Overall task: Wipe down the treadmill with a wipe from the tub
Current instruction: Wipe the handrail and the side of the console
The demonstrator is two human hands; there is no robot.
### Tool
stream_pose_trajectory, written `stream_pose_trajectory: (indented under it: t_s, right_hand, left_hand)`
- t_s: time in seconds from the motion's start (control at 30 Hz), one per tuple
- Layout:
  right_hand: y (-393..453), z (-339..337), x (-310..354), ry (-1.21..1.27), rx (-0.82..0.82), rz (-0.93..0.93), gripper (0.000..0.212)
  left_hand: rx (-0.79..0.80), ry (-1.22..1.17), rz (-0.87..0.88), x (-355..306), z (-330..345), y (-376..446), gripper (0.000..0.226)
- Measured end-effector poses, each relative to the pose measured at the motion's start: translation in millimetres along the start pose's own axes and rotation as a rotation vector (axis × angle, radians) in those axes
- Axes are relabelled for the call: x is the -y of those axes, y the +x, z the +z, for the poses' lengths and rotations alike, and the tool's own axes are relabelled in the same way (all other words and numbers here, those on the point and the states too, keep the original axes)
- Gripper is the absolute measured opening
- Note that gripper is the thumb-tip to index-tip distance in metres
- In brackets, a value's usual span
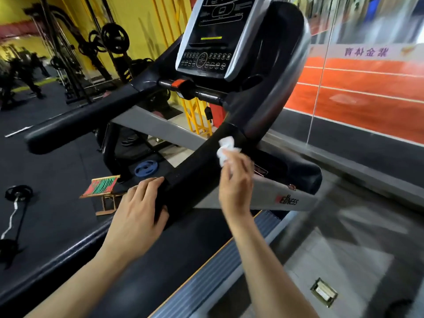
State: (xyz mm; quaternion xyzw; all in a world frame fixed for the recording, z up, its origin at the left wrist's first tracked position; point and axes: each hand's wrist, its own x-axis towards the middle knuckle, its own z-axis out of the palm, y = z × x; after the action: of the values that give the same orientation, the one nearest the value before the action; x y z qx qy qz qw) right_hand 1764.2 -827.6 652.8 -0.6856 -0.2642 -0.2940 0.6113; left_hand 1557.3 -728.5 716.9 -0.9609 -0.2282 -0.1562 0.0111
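The right hand [236,180] pinches a crumpled white wipe [226,150] between thumb and curled fingers and presses it on the top of the treadmill's right handrail [190,177], close to where that rail meets the upright under the console [213,35]. The left hand [140,207] lies on the same handrail nearer the person, thumb wrapped under the rail's end and fingers laid fairly straight over the top, apparently steadying. The handrail is a long, rounded black bar with a matte, slightly grainy padded look, and its long axis runs from the left hand up and away toward the console; the wipe sits at the far end of that line, ahead of the right fingertips. Judging from this, the next strokes would travel along the bar, and the right hand is the one placed to make them. The wipe looks thin, soft and damp, bunched into a wad. No tub is visible.
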Motion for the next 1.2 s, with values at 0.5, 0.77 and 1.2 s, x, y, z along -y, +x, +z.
stream_pose_trajectory:
  t_s: [0.5, 0.77, 1.2]
  right_hand:
    - [-13, -2, -12, 0.052, 0.041, -0.117, 0.028]
    - [-10, 6, -16, 0.127, -0.107, 0.250, 0.028]
    - [9, 4, -33, 0.101, -0.105, 0.322, 0.025]
  left_hand:
    - [-0.083, 0.084, -0.062, -31, 15, 24, 0.060]
    - [-0.059, 0.095, -0.080, -33, 15, 25, 0.057]
    - [0.035, 0.058, 0.098, 3, -3, 3, 0.064]
